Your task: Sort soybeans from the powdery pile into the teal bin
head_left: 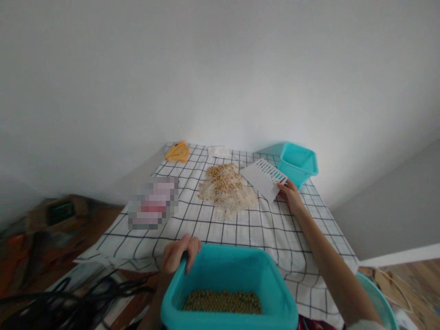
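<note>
Left hand (178, 257) has its fingers hooked over the rim of the near teal tub (271, 279) of beans. Right hand (291, 194) pinches the white slotted scoop's (264, 178) edge beside the grain pile (227, 189).

The right hand (291, 195) ends a long, slender forearm (323, 247), uncovered from the wrist almost to the elbow. There the pale, whitish edge of a sleeve (360, 324) just shows at the bottom of the view. The left hand (178, 257) and the short visible stretch of its forearm are uncovered too.
</note>
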Motion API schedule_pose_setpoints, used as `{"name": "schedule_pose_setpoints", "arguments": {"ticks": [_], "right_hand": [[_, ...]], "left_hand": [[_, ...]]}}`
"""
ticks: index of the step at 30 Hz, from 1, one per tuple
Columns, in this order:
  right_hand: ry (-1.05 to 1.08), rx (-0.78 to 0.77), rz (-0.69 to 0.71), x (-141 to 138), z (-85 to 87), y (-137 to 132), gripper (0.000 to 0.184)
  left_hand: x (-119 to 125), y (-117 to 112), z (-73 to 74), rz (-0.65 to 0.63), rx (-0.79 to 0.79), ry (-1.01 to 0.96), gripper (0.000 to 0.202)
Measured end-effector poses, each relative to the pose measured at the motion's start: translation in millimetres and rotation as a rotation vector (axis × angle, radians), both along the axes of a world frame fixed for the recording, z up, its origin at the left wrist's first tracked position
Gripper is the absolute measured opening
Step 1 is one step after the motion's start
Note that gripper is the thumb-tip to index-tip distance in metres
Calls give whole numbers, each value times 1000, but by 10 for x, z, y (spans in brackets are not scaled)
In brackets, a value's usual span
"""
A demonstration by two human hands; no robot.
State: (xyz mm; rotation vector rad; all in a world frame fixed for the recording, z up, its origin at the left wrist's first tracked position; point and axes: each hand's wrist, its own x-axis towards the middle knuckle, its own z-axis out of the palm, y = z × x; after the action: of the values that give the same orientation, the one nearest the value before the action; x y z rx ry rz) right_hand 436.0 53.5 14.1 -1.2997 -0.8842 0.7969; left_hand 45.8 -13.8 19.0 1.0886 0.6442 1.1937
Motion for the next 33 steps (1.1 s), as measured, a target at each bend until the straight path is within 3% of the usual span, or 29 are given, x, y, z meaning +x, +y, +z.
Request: {"name": "schedule_pose_setpoints", "arguments": {"ticks": [33], "right_hand": [[-41, 3, 117, -90, 68, -45, 44]], "left_hand": [[-69, 63, -73, -67, 41, 49, 66]]}}
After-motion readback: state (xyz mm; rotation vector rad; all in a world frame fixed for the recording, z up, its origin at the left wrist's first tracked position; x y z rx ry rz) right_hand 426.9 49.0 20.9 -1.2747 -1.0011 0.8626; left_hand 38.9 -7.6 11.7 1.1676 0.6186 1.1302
